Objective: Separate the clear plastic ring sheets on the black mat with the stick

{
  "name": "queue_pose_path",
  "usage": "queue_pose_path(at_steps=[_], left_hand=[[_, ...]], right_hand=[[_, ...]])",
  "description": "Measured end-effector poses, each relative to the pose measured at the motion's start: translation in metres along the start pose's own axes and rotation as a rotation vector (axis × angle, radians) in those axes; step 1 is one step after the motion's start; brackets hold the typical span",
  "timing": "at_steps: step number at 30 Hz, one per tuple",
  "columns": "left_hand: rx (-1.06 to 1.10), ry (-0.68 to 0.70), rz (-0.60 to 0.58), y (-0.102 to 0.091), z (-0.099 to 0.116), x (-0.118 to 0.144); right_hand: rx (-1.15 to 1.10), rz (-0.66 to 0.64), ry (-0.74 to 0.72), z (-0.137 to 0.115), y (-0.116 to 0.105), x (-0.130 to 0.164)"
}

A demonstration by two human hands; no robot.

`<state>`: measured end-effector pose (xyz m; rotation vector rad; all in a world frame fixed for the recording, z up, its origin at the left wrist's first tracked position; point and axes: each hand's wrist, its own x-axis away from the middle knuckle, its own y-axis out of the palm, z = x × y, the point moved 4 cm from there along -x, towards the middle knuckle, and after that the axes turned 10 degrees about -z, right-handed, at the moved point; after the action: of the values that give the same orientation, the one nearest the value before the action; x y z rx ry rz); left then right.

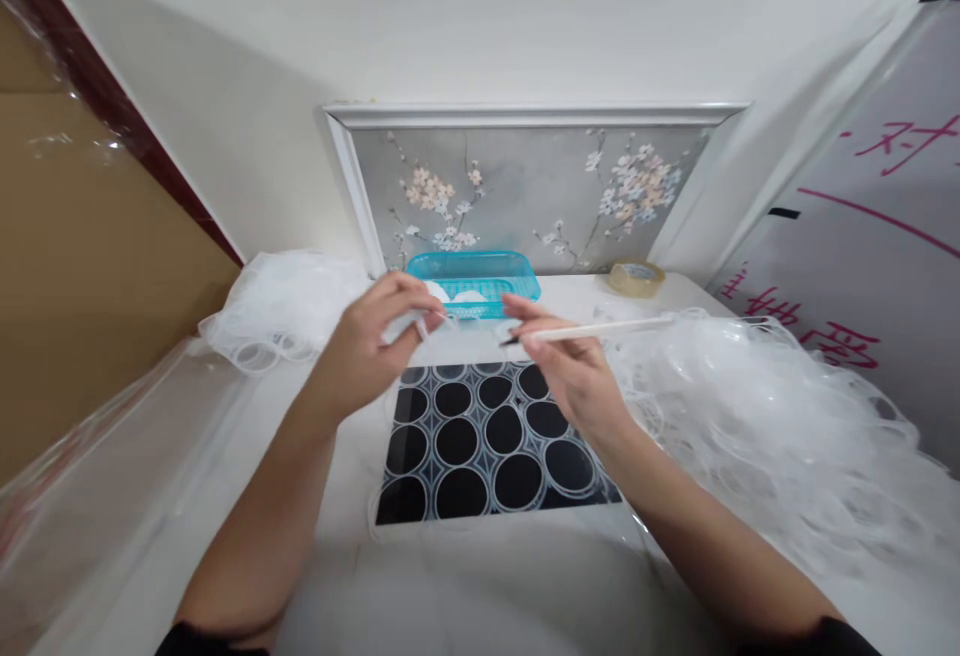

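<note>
My left hand (386, 331) pinches a small translucent white plastic piece (424, 326) between thumb and fingers; its full shape is blurred. In my right hand (574, 366) lies a thin white stick with a dark pointed tip (600, 329), like a fine brush or pen. The tip points left toward the left hand, with a gap between them. Below both hands is a black sheet (455, 441) patterned with pale-edged circles. Clear plastic rings (750, 406) are heaped right of my right forearm, and a translucent white pile (289, 301) with rings lies left.
A turquoise plastic basket (529, 281) holding white round pieces stands behind my hands. A roll of clear tape (636, 279) lies at the back right. A framed flower picture (517, 196) leans at the wall, cardboard (90, 216) rises left, and a whiteboard (862, 196) stands right.
</note>
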<state>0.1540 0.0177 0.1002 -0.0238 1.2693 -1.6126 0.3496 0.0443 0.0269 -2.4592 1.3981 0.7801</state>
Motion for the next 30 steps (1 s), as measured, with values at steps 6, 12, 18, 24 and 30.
queue_pose_path(at_steps=[6,12,18,24,30], left_hand=[[0.028,0.034,0.127,-0.021,0.002,0.008],[-0.076,0.123,-0.053,-0.007,0.016,0.009],[-0.071,0.191,-0.157,0.008,0.026,0.006],[-0.139,0.224,-0.160,0.022,0.031,0.006],[-0.294,0.289,-0.079,0.029,0.034,0.007]], right_hand=[[0.739,-0.321,0.129,0.062,-0.011,0.000],[0.712,-0.254,0.221,0.071,-0.004,0.005],[0.113,-0.285,0.162,-0.004,0.027,0.008],[0.155,-0.442,0.216,-0.008,0.048,0.016],[0.230,-0.368,0.230,-0.003,0.047,0.016]])
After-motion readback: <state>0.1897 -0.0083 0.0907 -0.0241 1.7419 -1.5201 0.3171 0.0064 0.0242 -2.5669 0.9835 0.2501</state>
